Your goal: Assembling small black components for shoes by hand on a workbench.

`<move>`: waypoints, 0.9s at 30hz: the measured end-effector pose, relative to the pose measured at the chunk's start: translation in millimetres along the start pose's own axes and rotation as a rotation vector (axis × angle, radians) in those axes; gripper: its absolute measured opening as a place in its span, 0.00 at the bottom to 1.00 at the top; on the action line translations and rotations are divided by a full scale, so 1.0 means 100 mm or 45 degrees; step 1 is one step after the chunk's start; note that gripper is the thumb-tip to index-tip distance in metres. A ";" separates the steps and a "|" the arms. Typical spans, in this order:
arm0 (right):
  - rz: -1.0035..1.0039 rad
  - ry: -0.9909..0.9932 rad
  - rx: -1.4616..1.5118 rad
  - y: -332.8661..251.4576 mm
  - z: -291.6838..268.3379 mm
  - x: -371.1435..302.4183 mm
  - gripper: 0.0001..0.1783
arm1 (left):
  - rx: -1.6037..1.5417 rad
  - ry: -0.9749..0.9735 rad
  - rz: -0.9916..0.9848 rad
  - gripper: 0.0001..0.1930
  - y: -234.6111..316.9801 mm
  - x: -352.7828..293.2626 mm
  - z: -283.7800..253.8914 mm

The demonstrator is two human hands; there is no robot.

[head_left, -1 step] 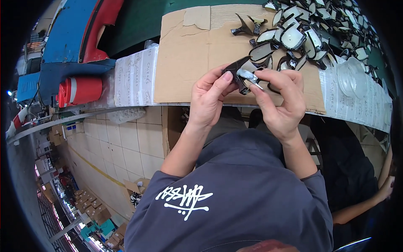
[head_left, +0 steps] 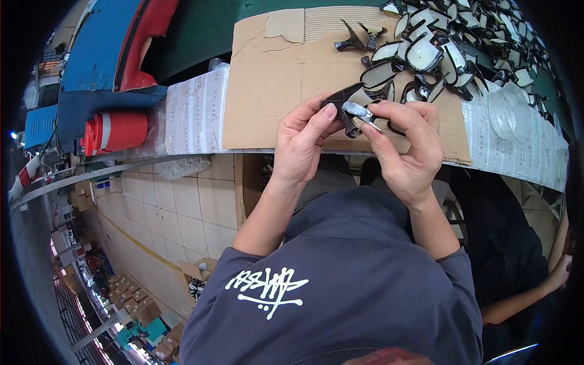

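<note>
My left hand is closed on a black curved piece that looks like a shoe heel, its thumb pressed on the near side. Across from it, my right hand pinches a small tool with a pale blue-grey wad, like bunched cloth, and a shiny thin end. The wad rests against the heel, or very close to it. Both hands are just above the near edge of a brown cardboard sheet. What my left fingers do behind the heel is hidden.
Many black heel pieces with pale faces pile up at the far right. A clear plastic bowl stands on the right. At the left are a red roll and a blue machine. Another person's arm shows at lower right.
The wad in my right hand has turned very slightly against the heel. Otherwise both hands stay in place.
</note>
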State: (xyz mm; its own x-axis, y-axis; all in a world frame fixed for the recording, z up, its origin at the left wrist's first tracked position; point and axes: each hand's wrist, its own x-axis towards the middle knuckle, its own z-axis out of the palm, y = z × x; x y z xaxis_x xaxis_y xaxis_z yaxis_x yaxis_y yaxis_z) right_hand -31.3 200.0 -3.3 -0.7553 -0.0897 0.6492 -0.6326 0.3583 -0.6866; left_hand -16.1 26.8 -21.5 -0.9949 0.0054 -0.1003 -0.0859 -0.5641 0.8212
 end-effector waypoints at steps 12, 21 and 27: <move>0.206 0.010 0.320 -0.16 -0.24 0.02 0.16 | -0.069 0.022 -0.021 0.14 0.03 0.01 -0.08; 0.032 -0.076 0.063 -0.02 -0.11 0.08 0.14 | 0.051 0.026 -0.067 0.14 0.06 -0.10 0.02; 0.052 0.079 -0.104 -0.03 -0.15 0.16 0.13 | 0.096 0.012 -0.061 0.14 0.04 -0.13 -0.04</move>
State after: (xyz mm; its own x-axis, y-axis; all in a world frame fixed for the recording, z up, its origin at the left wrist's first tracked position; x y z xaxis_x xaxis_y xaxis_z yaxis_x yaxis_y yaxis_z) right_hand -38.8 210.9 14.3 -0.7666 -0.0167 0.6419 -0.5837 0.4350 -0.6857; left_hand -3.0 21.5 -19.0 -0.9891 0.0225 -0.1455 -0.1372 -0.4994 0.8554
